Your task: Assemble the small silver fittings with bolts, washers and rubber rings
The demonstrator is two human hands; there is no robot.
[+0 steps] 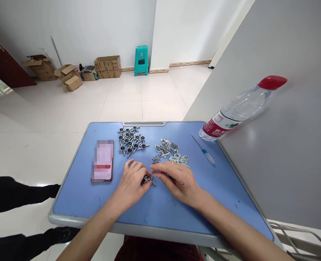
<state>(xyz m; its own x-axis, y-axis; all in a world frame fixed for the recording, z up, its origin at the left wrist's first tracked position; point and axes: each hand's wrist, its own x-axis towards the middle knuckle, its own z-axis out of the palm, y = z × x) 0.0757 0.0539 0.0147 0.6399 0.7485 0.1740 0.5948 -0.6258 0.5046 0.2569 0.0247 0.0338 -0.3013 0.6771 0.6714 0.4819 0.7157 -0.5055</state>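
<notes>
My left hand (134,179) is closed around a small metal fitting (148,179) with a protruding stem, low over the blue table. My right hand (178,177) is curled just beside it, thumb and index finger pinched near the fitting; whatever they hold is too small to make out. Beyond my left hand lies a group of similar metal fittings with black round centres (130,140). Past my right hand are a pile of shiny metal parts (166,147), a heap of tiny screws (156,159) and flat metal plates (180,158), partly hidden by my fingers.
A phone (103,161) lies at the left of the table (176,217). A screwdriver (204,150) and a water bottle (231,112) are on the right, by a grey panel (291,152). Someone's dark-clothed legs (16,195) show at left. Cardboard boxes (107,67) and green stools (141,61) stand behind.
</notes>
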